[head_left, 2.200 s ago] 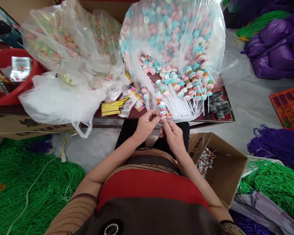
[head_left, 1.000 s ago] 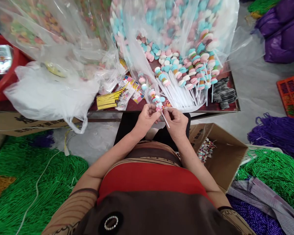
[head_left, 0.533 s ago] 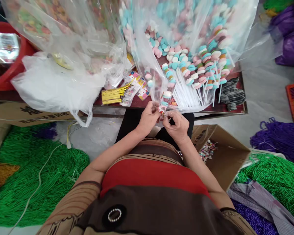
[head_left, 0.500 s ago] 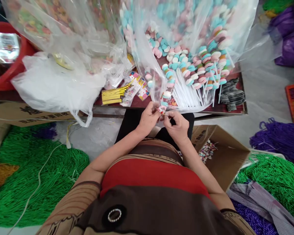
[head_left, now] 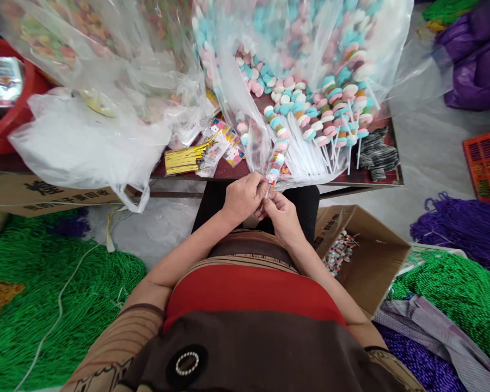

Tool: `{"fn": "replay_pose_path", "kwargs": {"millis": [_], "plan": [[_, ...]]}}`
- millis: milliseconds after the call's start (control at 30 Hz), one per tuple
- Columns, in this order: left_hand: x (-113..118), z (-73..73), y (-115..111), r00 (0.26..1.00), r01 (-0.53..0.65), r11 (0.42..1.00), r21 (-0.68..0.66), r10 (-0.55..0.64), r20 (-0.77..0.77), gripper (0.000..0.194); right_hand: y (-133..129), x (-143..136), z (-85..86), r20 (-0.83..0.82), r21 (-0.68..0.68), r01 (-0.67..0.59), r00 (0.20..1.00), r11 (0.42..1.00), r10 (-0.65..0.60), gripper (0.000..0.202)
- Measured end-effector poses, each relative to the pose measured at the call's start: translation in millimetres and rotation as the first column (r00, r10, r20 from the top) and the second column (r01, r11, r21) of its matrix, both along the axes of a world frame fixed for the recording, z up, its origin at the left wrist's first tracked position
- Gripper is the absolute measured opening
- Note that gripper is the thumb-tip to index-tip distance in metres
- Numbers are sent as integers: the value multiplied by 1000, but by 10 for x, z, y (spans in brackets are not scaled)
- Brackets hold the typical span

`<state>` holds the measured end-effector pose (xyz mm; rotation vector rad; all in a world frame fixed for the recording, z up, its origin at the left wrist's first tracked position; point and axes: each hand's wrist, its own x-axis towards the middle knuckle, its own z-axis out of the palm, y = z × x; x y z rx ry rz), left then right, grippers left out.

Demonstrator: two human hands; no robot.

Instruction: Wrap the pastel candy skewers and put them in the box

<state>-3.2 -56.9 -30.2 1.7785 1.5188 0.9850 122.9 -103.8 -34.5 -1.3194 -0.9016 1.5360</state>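
Observation:
Just off the table's front edge, my left hand (head_left: 245, 198) is closed around the lower end of a wrapped candy skewer (head_left: 276, 161). My right hand (head_left: 282, 214) pinches at the same lower end, close beside the left fingertips. The skewer points up and away from me, with pink, white and blue candies in clear wrap. White sticks (head_left: 306, 149) lie to its right, next to more candy skewers (head_left: 338, 111). Yellow twist ties (head_left: 185, 159) and printed packets (head_left: 231, 146) are on the table to the left. The fingers hide the stick end.
Large bags of candy cover the dark red table (head_left: 224, 172). A white plastic bag (head_left: 90, 141) hangs over its front edge. Black-grey strips (head_left: 378, 155) lie at the right corner. An open cardboard box (head_left: 375, 261) holding small items stands right of my lap; a red basin (head_left: 36, 90) is far left.
Both hands have moved slightly down, and the right fingers have drawn in closer to the left hand. More of the wrapped skewer shows above them. The whole view has shifted a little.

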Motion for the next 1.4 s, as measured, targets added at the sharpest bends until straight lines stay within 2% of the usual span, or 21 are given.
{"fn": "replay_pose_path", "kwargs": {"millis": [100,167,267,333,400,500,567,667,767,900,1033,1100,1167,1300,1333,1400], "plan": [[7,75,-34,999,18,997,74,-21,38,25,-20,-16,38,39,118,95,994,988,-101,33],[6,159,-78,996,57,992,113,-64,65,28,-11,-4,93,73,169,110,990,979,-124,34],[-46,315,-163,973,188,976,114,-200,113,31,21,61,161,129,221,110,982,969,-141,40],[-104,410,-200,934,261,963,65,-269,233,29,34,125,178,135,274,142,974,951,-184,41],[-151,480,-186,873,228,974,-1,-204,443,29,32,178,183,115,304,152,974,940,-195,39],[-153,549,-44,681,159,975,-154,5,732,43,8,201,212,81,293,76,991,953,-104,38],[-113,591,82,565,198,950,-240,89,820,44,-3,186,251,102,281,1,994,960,-31,38],[-30,639,197,488,179,933,-312,191,852,30,15,159,289,246,304,-72,969,950,-5,37],[42,623,187,472,128,922,-365,267,840,21,63,148,255,384,384,-43,916,923,-117,35],[81,540,119,455,132,922,-365,271,848,20,111,156,196,372,497,36,894,867,-250,31],[81,515,113,435,148,914,-377,282,855,23,102,177,248,462,617,9,805,787,-372,21],[79,523,123,433,149,904,-400,304,848,26,87,192,277,469,630,17,789,776,-398,24],[72,531,130,434,133,902,-411,320,842,26,79,212,282,418,599,42,835,800,-357,24],[58,549,126,435,89,930,-356,285,854,21,92,261,275,208,419,97,958,903,-199,29],[57,559,125,442,91,934,-345,272,855,20,97,266,282,206,381,73,965,922,-161,33],[53,589,127,460,99,934,-342,262,849,21,98,260,309,293,315,-68,956,947,-29,40]]}}
